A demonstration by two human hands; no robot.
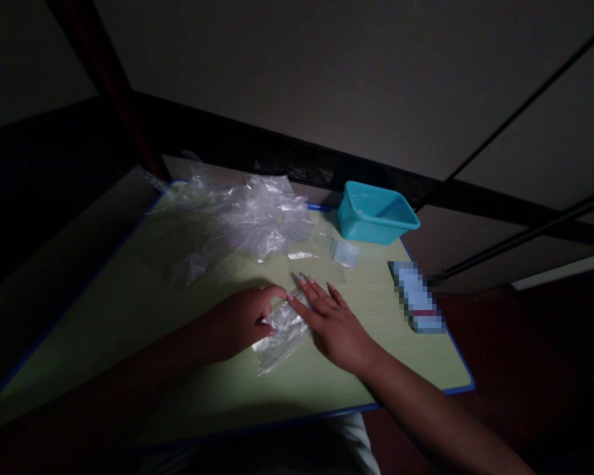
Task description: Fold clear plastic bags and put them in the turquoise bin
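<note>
A small clear plastic bag [282, 333] lies on the pale green table [178, 356] between my hands. My left hand [242, 320] is curled, its thumb and fingers pinching the bag's left edge. My right hand [334, 323] lies flat with fingers stretched out, pressing the bag's right side onto the table. A small white square item [346, 253] sits on the table beyond my right hand.
A heap of crumpled clear plastic bags [232, 221] covers the far left of the table. A teal plastic tub [376, 212] stands at the far right corner. A flat rectangular object [418, 297] lies near the right edge. The surroundings are dark.
</note>
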